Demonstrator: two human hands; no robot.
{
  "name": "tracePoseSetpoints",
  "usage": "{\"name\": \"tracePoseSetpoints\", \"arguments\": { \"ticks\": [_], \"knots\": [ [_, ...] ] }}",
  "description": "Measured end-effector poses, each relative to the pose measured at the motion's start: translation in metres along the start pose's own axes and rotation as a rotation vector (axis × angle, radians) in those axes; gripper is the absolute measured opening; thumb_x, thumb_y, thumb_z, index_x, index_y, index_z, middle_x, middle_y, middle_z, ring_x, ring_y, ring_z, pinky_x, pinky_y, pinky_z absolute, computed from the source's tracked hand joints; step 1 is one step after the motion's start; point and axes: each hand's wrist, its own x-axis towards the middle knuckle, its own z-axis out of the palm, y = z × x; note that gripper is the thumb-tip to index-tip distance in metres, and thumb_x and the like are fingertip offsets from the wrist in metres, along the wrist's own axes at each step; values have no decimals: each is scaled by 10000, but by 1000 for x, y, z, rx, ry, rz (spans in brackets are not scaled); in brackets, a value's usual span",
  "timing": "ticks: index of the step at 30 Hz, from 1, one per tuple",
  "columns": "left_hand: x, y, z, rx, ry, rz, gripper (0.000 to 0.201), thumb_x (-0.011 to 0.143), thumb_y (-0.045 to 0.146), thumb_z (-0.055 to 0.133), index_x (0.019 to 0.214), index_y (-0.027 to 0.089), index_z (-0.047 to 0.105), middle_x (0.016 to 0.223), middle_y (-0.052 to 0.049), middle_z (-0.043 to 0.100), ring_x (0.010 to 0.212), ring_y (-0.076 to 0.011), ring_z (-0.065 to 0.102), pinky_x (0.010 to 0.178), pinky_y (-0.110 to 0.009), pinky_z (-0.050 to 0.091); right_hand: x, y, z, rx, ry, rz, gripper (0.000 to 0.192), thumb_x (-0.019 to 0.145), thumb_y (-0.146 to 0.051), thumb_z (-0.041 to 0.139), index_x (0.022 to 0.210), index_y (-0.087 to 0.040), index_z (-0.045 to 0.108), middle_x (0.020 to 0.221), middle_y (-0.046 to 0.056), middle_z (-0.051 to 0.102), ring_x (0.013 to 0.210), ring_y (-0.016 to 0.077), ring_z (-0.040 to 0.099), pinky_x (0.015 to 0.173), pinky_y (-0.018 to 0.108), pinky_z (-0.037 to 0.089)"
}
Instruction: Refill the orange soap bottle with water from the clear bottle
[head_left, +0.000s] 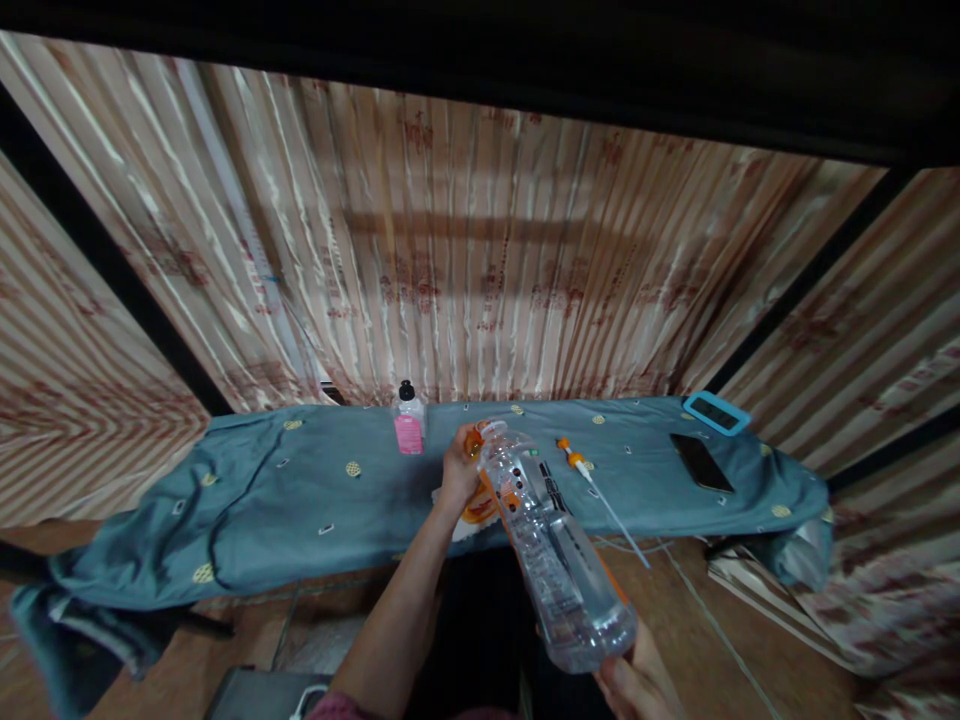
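Note:
My right hand point(637, 680) grips the base of a clear plastic bottle point(551, 545) with an orange label, tilted so its neck points away from me. At the neck, my left hand point(457, 475) closes its fingers around the orange cap point(472, 442). The bottle hangs over the near edge of a low table covered in blue-grey cloth point(300, 490). A folded white and orange thing point(476, 515) lies on the cloth just below my left hand.
On the cloth stand a small pink-labelled bottle with a black cap point(409, 420), an orange-tipped tool with a white cable point(592, 480), a dark phone point(701, 462) and a blue-framed device point(716, 412). Striped curtains point(480, 260) hang behind. Brown floor lies below.

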Motion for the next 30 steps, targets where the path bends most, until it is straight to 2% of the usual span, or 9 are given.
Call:
{"name": "tracePoseSetpoints", "arguments": {
  "ticks": [3, 7, 16, 19, 21, 26, 30],
  "knots": [
    [0, 0, 0, -8, -10, -4, 304, 689, 315, 710, 941, 186, 598, 832, -26, 708, 763, -169, 662, 732, -279, 516, 0, 0, 0, -10, -16, -15, 440, 533, -483, 886, 873, -261, 716, 1165, 68, 707, 1265, 336, 507, 1080, 449, 342],
    [0, 2, 0, -24, -17, -2, 295, 688, 307, 714, 934, 187, 603, 822, -26, 710, 751, -169, 665, 725, -280, 521, 0, 1, -1, -29, 0, 0, 503, 521, -507, 885, 924, -257, 717, 1150, 75, 713, 1256, 344, 516, 1087, 464, 330],
    [-1, 5, -1, 22, 2, 8, 300, 672, 296, 722, 928, 188, 608, 844, -32, 719, 781, -182, 667, 747, -290, 514, -2, 5, -3, 84, 53, 39, 515, 473, -422, 926, 919, -262, 722, 969, 73, 766, 1276, 334, 502, 1094, 468, 315],
    [-1, 2, -1, 14, 5, 13, 303, 672, 313, 720, 926, 194, 606, 840, -25, 718, 779, -178, 664, 743, -283, 513, -3, 6, -6, 68, 87, 59, 603, 452, -434, 928, 993, -274, 716, 1083, 70, 740, 1294, 335, 480, 1113, 460, 290],
    [0, 0, -1, 21, 4, 10, 318, 667, 319, 723, 934, 193, 606, 853, -26, 717, 784, -179, 665, 746, -284, 513, -3, 5, -6, 57, 99, 66, 587, 451, -439, 927, 980, -290, 720, 1165, 53, 710, 1290, 330, 482, 1107, 446, 302],
    [0, 0, -2, 15, -5, 10, 302, 685, 315, 720, 936, 194, 603, 838, -22, 716, 771, -175, 669, 737, -282, 521, -3, 3, -4, 72, 65, 48, 506, 484, -439, 920, 925, -276, 734, 977, 57, 761, 1256, 326, 518, 1086, 431, 333],
    [-1, 3, -1, 6, -13, 5, 302, 695, 336, 716, 929, 185, 599, 821, -26, 715, 753, -176, 670, 711, -274, 519, -3, 3, -3, 58, 86, 55, 518, 474, -448, 921, 929, -288, 731, 1041, 39, 750, 1285, 317, 490, 1071, 418, 351]
  ]
}}
